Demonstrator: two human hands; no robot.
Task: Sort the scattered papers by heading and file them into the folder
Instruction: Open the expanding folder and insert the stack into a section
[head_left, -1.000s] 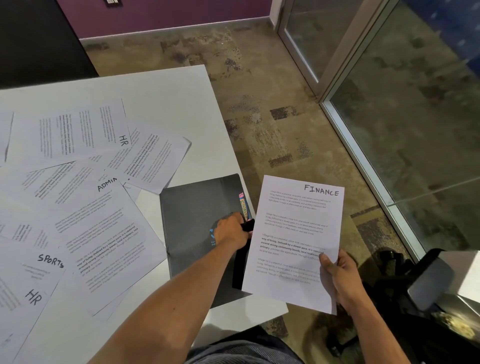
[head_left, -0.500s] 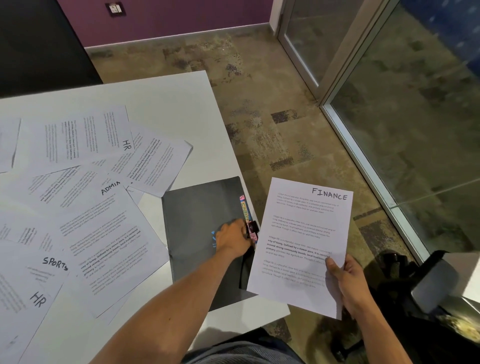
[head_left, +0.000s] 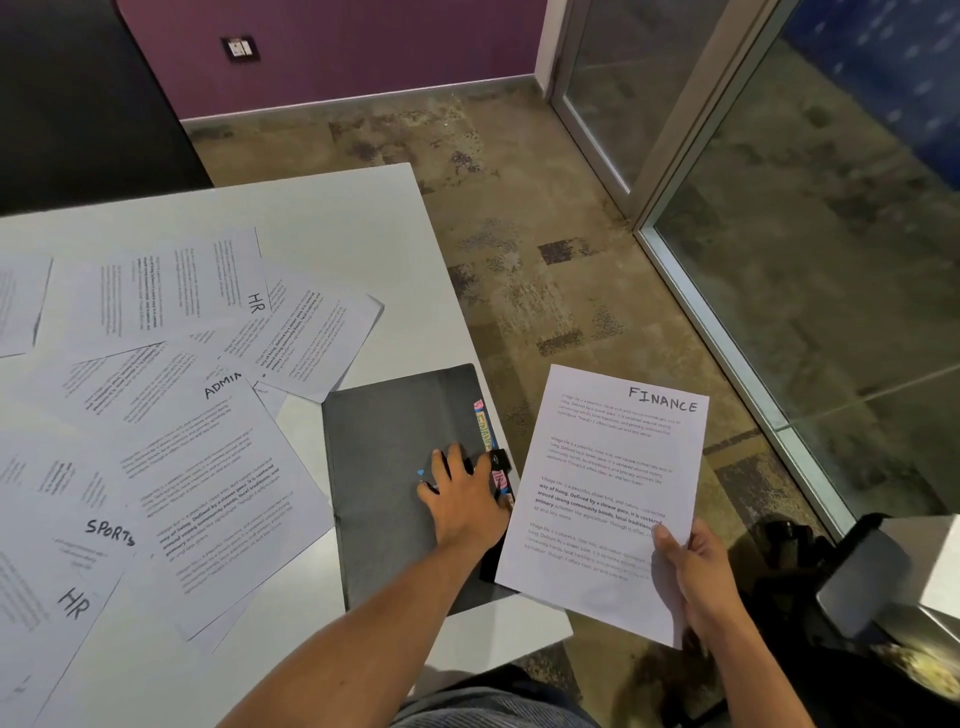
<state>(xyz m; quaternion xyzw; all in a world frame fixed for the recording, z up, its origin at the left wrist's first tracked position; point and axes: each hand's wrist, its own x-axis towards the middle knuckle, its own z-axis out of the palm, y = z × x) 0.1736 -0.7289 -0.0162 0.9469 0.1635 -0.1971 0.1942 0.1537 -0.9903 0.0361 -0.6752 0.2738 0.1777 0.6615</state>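
A dark grey folder (head_left: 395, 441) lies closed at the table's right front corner, with coloured tabs (head_left: 485, 431) sticking out along its right edge. My left hand (head_left: 462, 499) rests on the folder's right side, fingers curled at the black clasp by the tabs. My right hand (head_left: 696, 577) holds a sheet headed FINANCE (head_left: 608, 483) by its lower right corner, in the air just right of the folder, off the table's edge. Loose sheets headed HR (head_left: 171, 291), ADMIN (head_left: 208, 457), SPORTS (head_left: 62, 545) lie overlapping on the left.
The white table (head_left: 322, 218) ends just right of the folder; beyond is patterned carpet (head_left: 545, 270) and a glass partition (head_left: 779, 208). A black office chair (head_left: 841, 597) stands at the lower right. A dark panel (head_left: 78, 104) rises behind the table's far left.
My left hand has shifted a little on the folder's right edge, near the clasp and tabs. The FINANCE sheet stays in my right hand, drifting slightly right. The view has tilted down.
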